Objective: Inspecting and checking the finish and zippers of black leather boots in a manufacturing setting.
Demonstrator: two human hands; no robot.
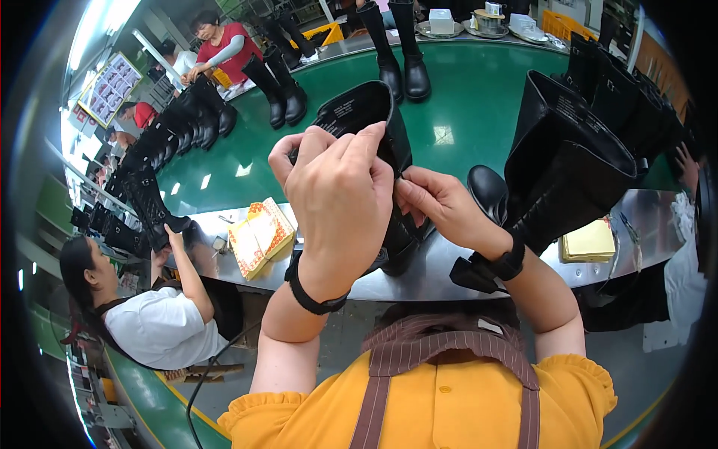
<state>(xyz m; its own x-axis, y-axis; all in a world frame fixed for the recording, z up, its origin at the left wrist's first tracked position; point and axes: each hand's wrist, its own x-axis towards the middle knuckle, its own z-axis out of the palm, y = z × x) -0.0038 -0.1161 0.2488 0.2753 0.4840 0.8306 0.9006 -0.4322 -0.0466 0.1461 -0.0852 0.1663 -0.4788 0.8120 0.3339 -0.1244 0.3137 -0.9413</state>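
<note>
A tall black boot (402, 138) stands upright before me at the near edge of the bench, its wide top turned toward me. My left hand (340, 198) is closed on the upper part of the shaft, its fingers curled at the rim. Against the shaft's right side, a little lower, my right hand (452, 206) pinches the boot's edge with thumb and fingers. Any small part between those fingertips is too hidden to name. To the right of my right hand is another tall black boot (535, 206), leaning with its opening up.
A bundle of printed cards (260, 238) lies left on the metal ledge (359, 288); a yellow stack (589, 241) lies right. Boots line the green belt (456, 112) behind. A co-worker in white (161, 322) handles a boot at left; another person's hand (686, 166) shows far right.
</note>
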